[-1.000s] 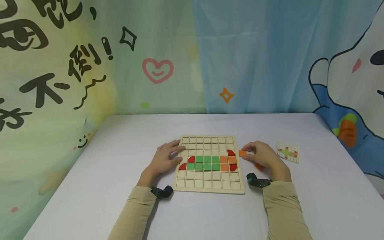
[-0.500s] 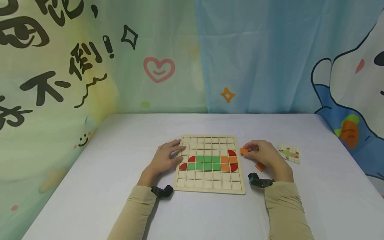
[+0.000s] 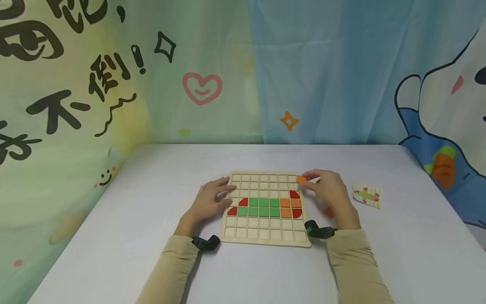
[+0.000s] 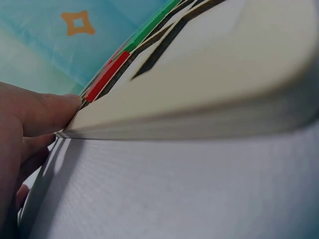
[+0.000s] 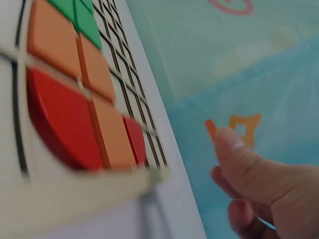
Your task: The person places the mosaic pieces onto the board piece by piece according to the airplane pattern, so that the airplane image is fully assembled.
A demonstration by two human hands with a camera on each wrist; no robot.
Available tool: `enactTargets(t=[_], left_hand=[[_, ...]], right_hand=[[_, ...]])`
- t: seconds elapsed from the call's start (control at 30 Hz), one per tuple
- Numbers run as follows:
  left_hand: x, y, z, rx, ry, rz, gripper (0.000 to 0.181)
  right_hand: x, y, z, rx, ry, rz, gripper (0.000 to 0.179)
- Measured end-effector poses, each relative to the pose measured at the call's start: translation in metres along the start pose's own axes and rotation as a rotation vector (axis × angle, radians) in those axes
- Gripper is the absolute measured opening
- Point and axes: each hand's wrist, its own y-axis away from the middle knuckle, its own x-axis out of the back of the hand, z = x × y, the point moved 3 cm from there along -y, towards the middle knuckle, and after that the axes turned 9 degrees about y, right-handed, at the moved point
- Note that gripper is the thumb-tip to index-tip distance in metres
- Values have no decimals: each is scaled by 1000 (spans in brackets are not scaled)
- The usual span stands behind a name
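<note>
A wooden grid board point(image 3: 262, 234) lies flat before me. Green squares point(image 3: 263, 207), orange squares point(image 3: 285, 207) and red quarter-round tiles point(image 3: 297, 213) form a band across its middle. My left hand point(image 3: 206, 202) rests at the board's left edge, with its thumb point(image 4: 62, 109) against the rim in the left wrist view. Between thumb and fingertips, my right hand point(image 3: 331, 190) pinches an orange square tile point(image 3: 301, 179), which overlaps the board's upper right corner in the head view. The right wrist view shows this tile point(image 5: 211, 130) edge-on, above the table.
A loose orange-red tile point(image 3: 328, 212) lies on the white table point(image 3: 273, 274), partly behind my right wrist. Farther right is a small pattern card point(image 3: 366, 195). A camera point(image 3: 318, 230) is strapped to my right wrist. Printed curtains hang behind the table.
My right hand has moved up and slightly left with the orange tile, from beside the board to its upper right corner. My left hand stays at the left edge.
</note>
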Motion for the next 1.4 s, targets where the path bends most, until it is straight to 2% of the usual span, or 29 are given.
enactTargets(t=[0.13, 0.27, 0.5, 0.83, 1.1, 1.4], left_hand=[[-3, 0, 0, 3, -2, -3, 47], [-3, 0, 2, 2, -8, 1, 46], [-3, 0, 1, -3, -13, 1, 46], [-2, 0, 1, -8, -15, 0, 47], [0, 1, 3, 2, -20, 8, 46], [2, 2, 7, -12, -5, 7, 47]], right_hand=[[-5, 0, -16, 29, -6, 49, 41], [-12, 0, -35, 38, -12, 48, 38], [-31, 3, -58, 132, 5, 104, 34], [-46, 4, -68, 186, 48, 119, 33], [-52, 3, -74, 177, 117, 72, 36], [-59, 5, -79, 235, 156, 76, 34]])
